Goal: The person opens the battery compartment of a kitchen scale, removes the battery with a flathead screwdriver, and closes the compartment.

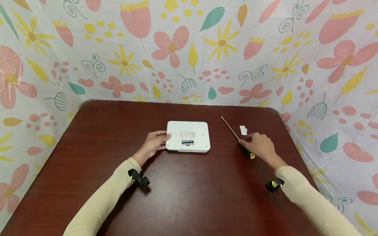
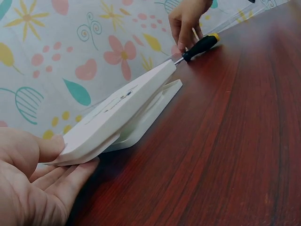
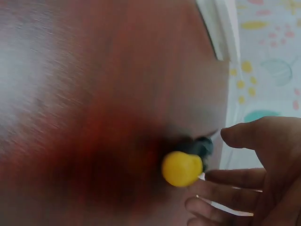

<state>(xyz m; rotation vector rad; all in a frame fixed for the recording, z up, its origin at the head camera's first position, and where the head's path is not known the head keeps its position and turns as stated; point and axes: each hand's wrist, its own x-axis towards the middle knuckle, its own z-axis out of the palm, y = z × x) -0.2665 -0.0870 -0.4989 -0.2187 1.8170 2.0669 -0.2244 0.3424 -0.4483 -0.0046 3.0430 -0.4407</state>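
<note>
A flat white battery-powered device [image 1: 172,127] is tilted up off the table, underside facing up, with a printed label and screw holes near its corners. Blue batteries [image 1: 187,142] show in its uncovered compartment. My left hand [image 1: 152,144] pinches the device's left edge, thumb on top and fingers beneath, as the left wrist view shows. My right hand [image 1: 260,146] is over a screwdriver [image 1: 245,151] with a black and yellow handle, lying on the table. In the right wrist view its thumb and fingers stand apart beside the handle. A small white battery cover [image 1: 243,130] lies just beyond that hand.
The dark red-brown wooden table [image 1: 189,196] has rounded far corners. A flower-patterned cloth [image 1: 171,65] hangs behind it and along both sides. The screwdriver's shaft [image 1: 229,126] points away to the upper left, between the device and the cover.
</note>
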